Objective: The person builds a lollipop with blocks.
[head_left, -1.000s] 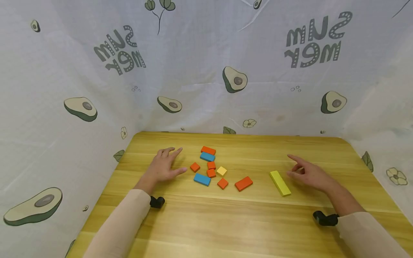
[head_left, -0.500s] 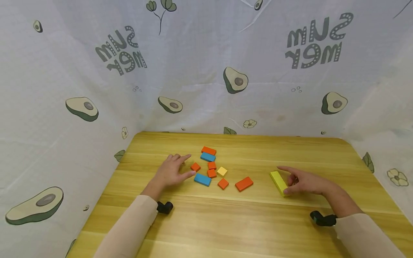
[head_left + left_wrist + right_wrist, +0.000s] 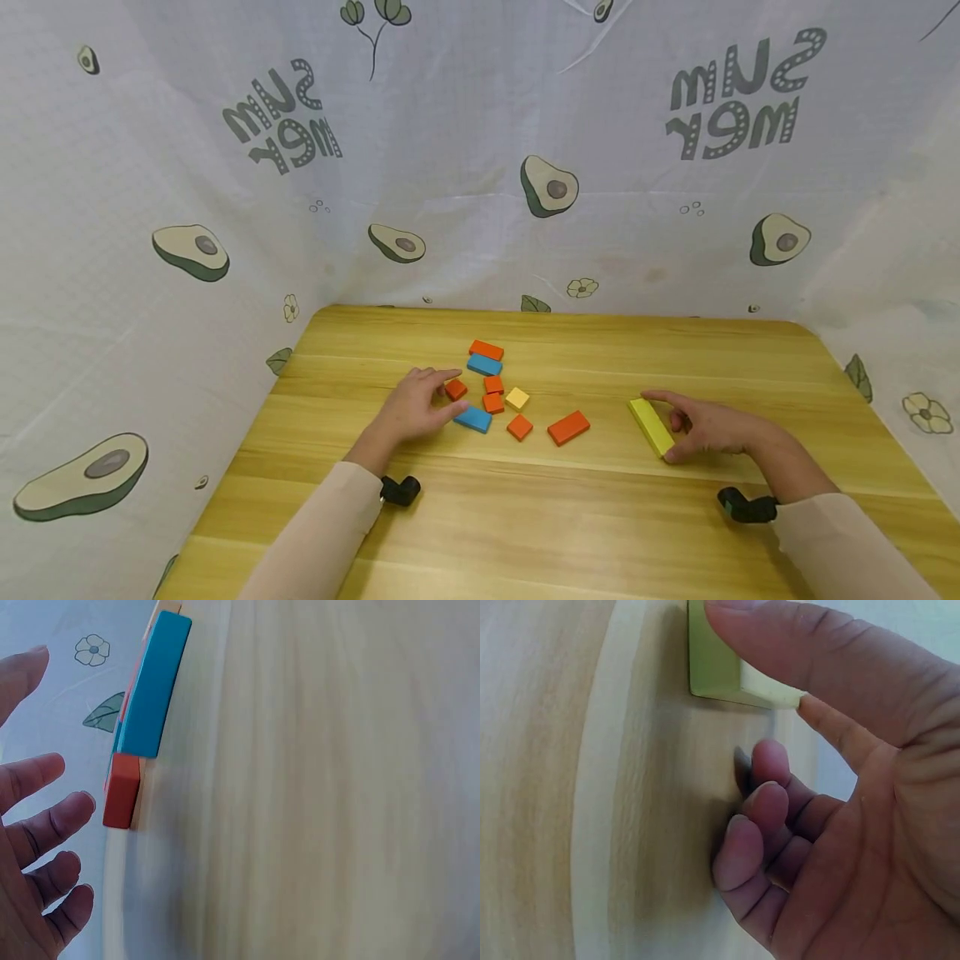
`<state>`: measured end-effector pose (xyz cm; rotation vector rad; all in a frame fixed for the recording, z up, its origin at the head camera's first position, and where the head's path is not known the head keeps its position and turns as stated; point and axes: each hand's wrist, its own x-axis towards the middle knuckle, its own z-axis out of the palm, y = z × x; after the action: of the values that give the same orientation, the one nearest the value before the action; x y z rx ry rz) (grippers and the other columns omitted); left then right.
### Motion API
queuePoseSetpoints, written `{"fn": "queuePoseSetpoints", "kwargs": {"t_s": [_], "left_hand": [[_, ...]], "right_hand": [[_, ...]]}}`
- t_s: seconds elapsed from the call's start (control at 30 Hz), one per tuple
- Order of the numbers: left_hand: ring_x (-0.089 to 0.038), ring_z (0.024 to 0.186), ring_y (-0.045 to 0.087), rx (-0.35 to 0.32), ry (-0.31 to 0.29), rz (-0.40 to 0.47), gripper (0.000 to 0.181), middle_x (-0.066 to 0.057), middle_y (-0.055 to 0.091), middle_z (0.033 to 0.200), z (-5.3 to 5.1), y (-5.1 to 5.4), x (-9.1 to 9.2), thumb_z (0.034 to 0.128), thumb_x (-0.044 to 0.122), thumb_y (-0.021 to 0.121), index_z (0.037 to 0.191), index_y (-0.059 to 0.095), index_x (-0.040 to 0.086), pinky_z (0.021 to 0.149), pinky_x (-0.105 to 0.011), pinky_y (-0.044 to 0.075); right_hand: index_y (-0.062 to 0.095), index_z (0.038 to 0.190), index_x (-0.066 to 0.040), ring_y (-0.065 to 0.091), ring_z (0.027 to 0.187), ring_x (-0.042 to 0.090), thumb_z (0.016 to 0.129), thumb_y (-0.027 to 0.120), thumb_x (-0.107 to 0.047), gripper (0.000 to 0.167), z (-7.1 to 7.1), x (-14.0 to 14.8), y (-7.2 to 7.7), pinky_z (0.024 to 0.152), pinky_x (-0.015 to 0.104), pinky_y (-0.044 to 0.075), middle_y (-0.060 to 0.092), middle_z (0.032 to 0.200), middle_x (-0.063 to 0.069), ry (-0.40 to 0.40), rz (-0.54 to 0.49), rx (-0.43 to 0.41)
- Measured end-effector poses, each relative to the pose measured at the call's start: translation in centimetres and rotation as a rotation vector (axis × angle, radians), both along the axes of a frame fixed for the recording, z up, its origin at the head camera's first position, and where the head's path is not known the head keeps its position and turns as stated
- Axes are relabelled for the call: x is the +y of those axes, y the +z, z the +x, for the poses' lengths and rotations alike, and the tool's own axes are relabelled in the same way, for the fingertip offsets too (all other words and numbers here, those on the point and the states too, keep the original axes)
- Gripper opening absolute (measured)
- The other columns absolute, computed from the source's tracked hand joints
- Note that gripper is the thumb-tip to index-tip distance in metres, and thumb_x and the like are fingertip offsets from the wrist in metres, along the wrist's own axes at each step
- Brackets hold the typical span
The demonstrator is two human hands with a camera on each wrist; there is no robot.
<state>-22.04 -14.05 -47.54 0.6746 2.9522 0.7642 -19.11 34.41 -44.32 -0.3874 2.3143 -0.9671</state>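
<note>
My right hand (image 3: pixel 716 427) pinches a long yellow block (image 3: pixel 652 428) end to end on the wooden table, index finger at the far end and thumb at the near end. In the right wrist view the thumb lies against the yellow block (image 3: pixel 712 656), while the other fingers curl beside it. Over on the left, my left hand (image 3: pixel 414 408) hovers with fingers spread and relaxed, holding nothing. Closest to it are a small orange block (image 3: pixel 456 389) and a blue block (image 3: pixel 474 419). The left wrist view shows a gap between its fingers and the blue block (image 3: pixel 157 686).
Near the middle lie more small orange blocks (image 3: pixel 493 403) and a pale yellow one (image 3: pixel 517 399). A red-orange block (image 3: pixel 568 428) sits between the hands. Behind are another blue block (image 3: pixel 484 364) and an orange bar (image 3: pixel 487 349). A printed cloth (image 3: pixel 465 167) hangs past the table's back edge.
My right hand has come left and down onto the yellow block and now pinches it. My left hand has moved right, closer to the small orange and blue blocks. The blocks look unmoved.
</note>
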Motion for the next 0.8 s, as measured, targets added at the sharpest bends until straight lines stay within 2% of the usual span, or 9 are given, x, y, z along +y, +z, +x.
{"fn": "queuePoseSetpoints", "kwargs": {"t_s": [0.07, 0.23, 0.33, 0.53, 0.67, 0.8], "left_hand": [[-0.018, 0.096, 0.051, -0.012, 0.001, 0.014, 0.063, 0.0, 0.063, 0.098, 0.0, 0.0, 0.4, 0.0978, 0.053, 0.068, 0.15, 0.061, 0.018, 0.089, -0.039, 0.047], [-0.02, 0.1, 0.052, -0.003, -0.003, 0.044, 0.061, -0.002, 0.064, 0.102, 0.2, -0.2, 1.4, 0.0973, 0.052, 0.069, 0.148, 0.062, 0.019, 0.091, -0.04, 0.047], [-0.019, 0.096, 0.048, 0.019, -0.001, 0.064, 0.061, -0.002, 0.065, 0.103, 0.3, -0.4, 1.9, 0.0963, 0.052, 0.071, 0.146, 0.064, 0.018, 0.085, -0.037, 0.045], [-0.019, 0.087, 0.04, 0.09, -0.002, 0.081, 0.059, -0.004, 0.061, 0.092, 0.2, -0.7, 3.3, 0.094, 0.053, 0.073, 0.141, 0.068, 0.017, 0.079, -0.035, 0.033], [-0.018, 0.085, 0.038, 0.09, 0.001, 0.092, 0.056, -0.002, 0.058, 0.088, 0.2, -0.8, 4.8, 0.0925, 0.053, 0.075, 0.137, 0.071, 0.019, 0.079, -0.035, 0.031], [-0.019, 0.09, 0.041, 0.059, 0.019, 0.079, 0.054, -0.002, 0.067, 0.103, 0.4, -0.6, 6.4, 0.0922, 0.055, 0.075, 0.133, 0.073, 0.02, 0.082, -0.036, 0.036]], "right_hand": [[0.026, 0.162, 0.003, 0.041, 0.083, 0.02, 0.082, 0.09, -0.017, 0.104, 0.1, 0.0, -0.1, 0.065, 0.028, 0.033, 0.043, 0.096, 0.009, 0.003, -0.004, 0.011], [0.026, 0.162, 0.003, 0.041, 0.08, 0.018, 0.083, 0.09, -0.018, 0.104, 0.2, 0.1, -0.3, 0.065, 0.028, 0.033, 0.042, 0.095, 0.008, 0.01, -0.02, 0.031], [0.026, 0.162, 0.002, 0.04, 0.08, 0.018, 0.083, 0.09, -0.019, 0.104, 0.2, 0.1, -0.4, 0.065, 0.028, 0.032, 0.042, 0.095, 0.008, 0.006, -0.021, 0.036], [0.027, 0.161, 0.001, 0.04, 0.08, 0.019, 0.082, 0.09, -0.02, 0.103, 0.3, 0.0, -0.6, 0.065, 0.028, 0.032, 0.042, 0.094, 0.008, -0.007, -0.019, 0.043], [0.028, 0.16, 0.0, 0.04, 0.08, 0.019, 0.082, 0.09, -0.021, 0.103, 0.4, 0.0, -0.7, 0.065, 0.028, 0.031, 0.042, 0.094, 0.008, -0.015, -0.014, 0.052], [0.028, 0.16, -0.001, 0.04, 0.081, 0.02, 0.082, 0.091, -0.022, 0.102, 0.5, -0.1, -0.8, 0.065, 0.028, 0.031, 0.041, 0.095, 0.009, -0.028, -0.007, 0.055]]}}
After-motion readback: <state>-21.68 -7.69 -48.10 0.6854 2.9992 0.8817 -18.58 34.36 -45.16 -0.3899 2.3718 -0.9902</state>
